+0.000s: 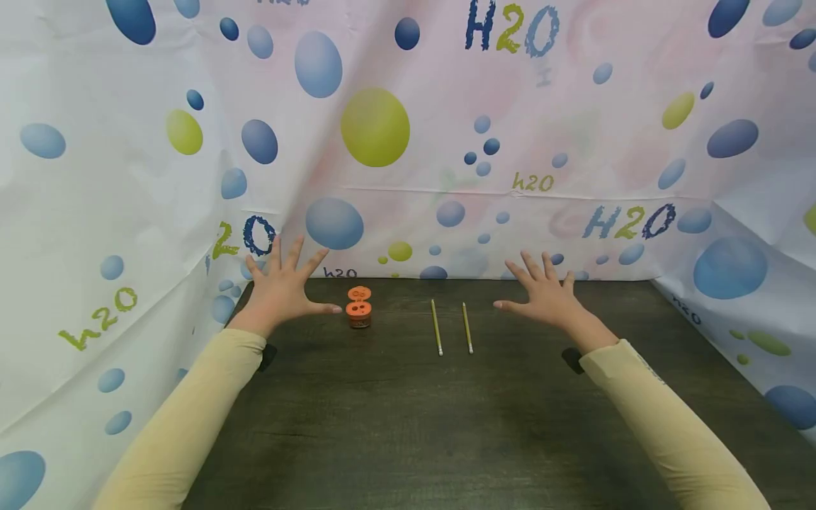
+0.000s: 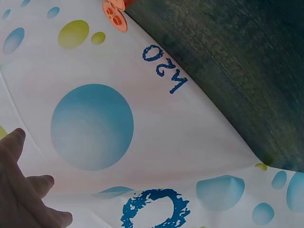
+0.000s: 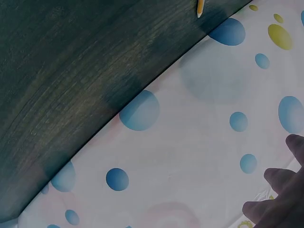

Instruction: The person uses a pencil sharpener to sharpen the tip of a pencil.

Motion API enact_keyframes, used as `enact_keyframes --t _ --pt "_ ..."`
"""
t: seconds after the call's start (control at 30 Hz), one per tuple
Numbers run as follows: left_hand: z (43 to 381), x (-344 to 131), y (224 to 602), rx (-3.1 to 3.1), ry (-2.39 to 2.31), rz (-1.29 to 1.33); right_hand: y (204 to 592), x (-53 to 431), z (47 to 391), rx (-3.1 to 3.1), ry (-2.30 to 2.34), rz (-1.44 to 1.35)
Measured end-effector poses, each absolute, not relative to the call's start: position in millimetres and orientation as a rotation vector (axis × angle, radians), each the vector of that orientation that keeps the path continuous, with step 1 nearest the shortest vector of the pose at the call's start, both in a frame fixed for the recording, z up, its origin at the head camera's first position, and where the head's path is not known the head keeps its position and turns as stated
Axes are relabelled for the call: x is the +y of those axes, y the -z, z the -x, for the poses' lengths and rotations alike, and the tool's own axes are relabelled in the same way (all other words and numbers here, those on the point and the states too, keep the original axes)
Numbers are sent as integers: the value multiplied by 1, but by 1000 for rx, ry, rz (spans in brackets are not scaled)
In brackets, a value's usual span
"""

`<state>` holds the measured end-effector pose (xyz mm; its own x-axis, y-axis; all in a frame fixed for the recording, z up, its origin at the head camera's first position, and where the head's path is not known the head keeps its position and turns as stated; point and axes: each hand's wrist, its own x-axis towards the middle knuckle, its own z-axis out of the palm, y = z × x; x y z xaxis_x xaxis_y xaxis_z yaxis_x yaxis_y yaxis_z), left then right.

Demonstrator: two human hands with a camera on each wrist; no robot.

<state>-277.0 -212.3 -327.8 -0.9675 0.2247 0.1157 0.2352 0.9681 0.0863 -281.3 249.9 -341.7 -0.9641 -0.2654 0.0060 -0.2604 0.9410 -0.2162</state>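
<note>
My left hand [image 1: 279, 292] is spread above the far left of the table, fingers straight and holding nothing. Its thumb points toward a small orange pencil sharpener [image 1: 359, 309] with two holes and a flipped-up lid, part of which also shows at the top of the left wrist view. Two yellow pencils lie side by side with their eraser ends toward me: a left pencil [image 1: 436, 327] and a right pencil [image 1: 467, 328]. To the right of them, my right hand [image 1: 547, 300] is likewise spread with bare fingers. One pencil tip [image 3: 200, 9] appears in the right wrist view.
The dark wooden table [image 1: 408, 425] reaches back to a white sheet [image 1: 440, 92] printed with blue and green dots and H2O lettering. This sheet also rises along the left and right sides. Both forearms wear pale yellow sleeves [image 1: 191, 411].
</note>
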Motion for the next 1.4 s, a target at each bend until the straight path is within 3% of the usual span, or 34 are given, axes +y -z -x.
enact_keyframes --t 1.4 --pt "269 -214 363 -2981 216 336 378 250 271 3107 435 508"
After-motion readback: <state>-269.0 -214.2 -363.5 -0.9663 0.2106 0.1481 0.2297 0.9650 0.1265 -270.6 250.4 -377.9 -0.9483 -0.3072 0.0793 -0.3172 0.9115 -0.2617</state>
